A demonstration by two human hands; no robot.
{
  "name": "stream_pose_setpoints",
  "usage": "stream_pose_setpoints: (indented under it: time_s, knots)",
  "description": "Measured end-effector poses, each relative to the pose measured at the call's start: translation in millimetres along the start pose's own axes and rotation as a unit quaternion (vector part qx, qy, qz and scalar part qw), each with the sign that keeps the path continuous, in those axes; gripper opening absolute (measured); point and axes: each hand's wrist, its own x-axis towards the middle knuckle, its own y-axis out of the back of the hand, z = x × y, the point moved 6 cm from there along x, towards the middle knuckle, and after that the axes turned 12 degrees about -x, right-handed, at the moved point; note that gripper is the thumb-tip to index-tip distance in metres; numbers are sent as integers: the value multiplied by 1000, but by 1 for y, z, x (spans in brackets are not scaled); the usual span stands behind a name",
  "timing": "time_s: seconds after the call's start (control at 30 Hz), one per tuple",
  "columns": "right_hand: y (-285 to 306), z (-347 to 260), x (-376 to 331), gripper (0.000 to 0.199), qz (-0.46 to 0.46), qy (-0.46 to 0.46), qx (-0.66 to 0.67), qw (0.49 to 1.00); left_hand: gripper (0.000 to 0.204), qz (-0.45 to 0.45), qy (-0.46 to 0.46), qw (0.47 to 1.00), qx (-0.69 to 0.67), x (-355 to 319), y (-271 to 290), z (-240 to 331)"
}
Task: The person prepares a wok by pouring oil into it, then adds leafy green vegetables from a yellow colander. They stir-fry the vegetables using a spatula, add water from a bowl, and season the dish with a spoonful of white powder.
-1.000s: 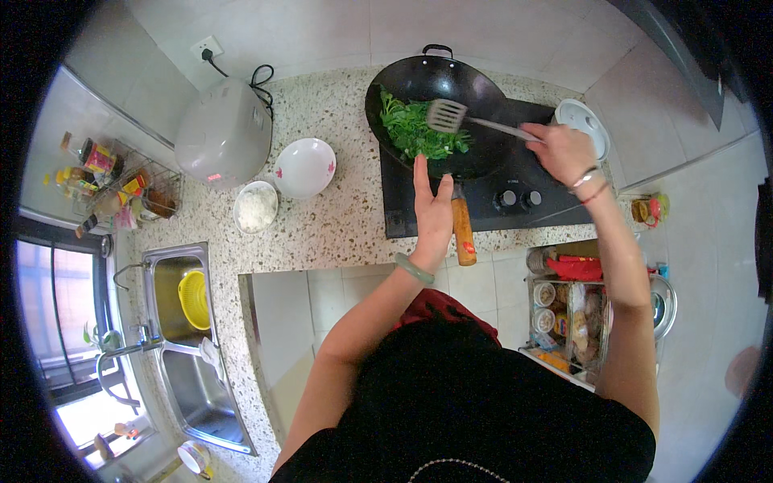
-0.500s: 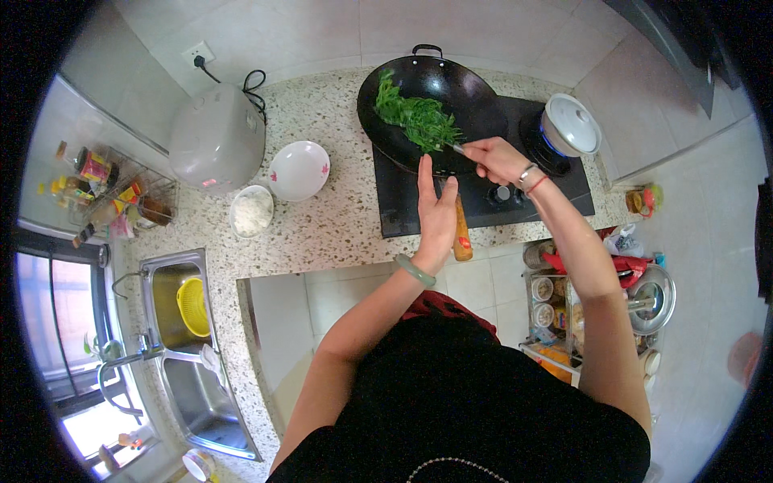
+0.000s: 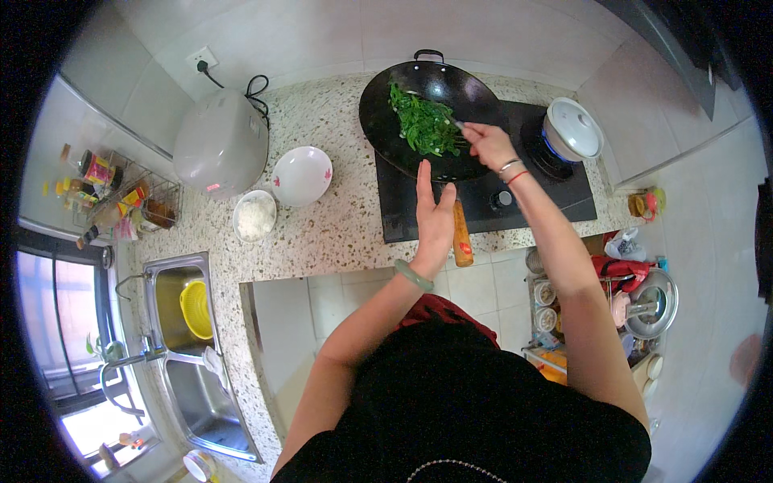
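Black wok [image 3: 382, 121], speckled counter [image 3: 338, 221], tiled wall [image 3: 306, 40]

A person's arms, seen from above, reach forward to a black wok [image 3: 471, 97]. The left forearm [image 3: 370, 314] slants up to the wok's near edge. There the left hand [image 3: 435, 225] is open, index finger straight and thumb spread away from it (whether the fingertips touch the rim is hard to tell). The right forearm [image 3: 551, 241] angles up and leftward to the wok's right side, its wrist nearly straight. The right hand [image 3: 491, 149] is over the wok's near right part, fingers curled into a closed grip. Both elbows bend, well short of the wok.
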Motion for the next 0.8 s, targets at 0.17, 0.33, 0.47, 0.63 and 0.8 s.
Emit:
stream_pose_setpoints:
  time_s: [0.17, 0.33, 0.47, 0.63, 0.8]
  knots:
    - [-13, 1, -33, 32, -21, 78, -164, 983, 58, -1, -9, 999, -33, -1, 1, 13]
    - [74, -11, -79, 29, -32, 95, -298, 949, 57, -9, 26, 999, -29, -1, 0, 2]
    - [128, -28, -97, 24, -28, 91, -368, 925, 58, -27, 25, 999, -12, -1, -12, -8]
    - [165, -38, -81, 20, -6, 100, -493, 864, 59, -45, 29, 998, -14, -2, -23, -6]
    - [139, -40, -59, 24, -144, 72, -472, 867, 59, -20, 52, 998, -14, 1, -13, -8]
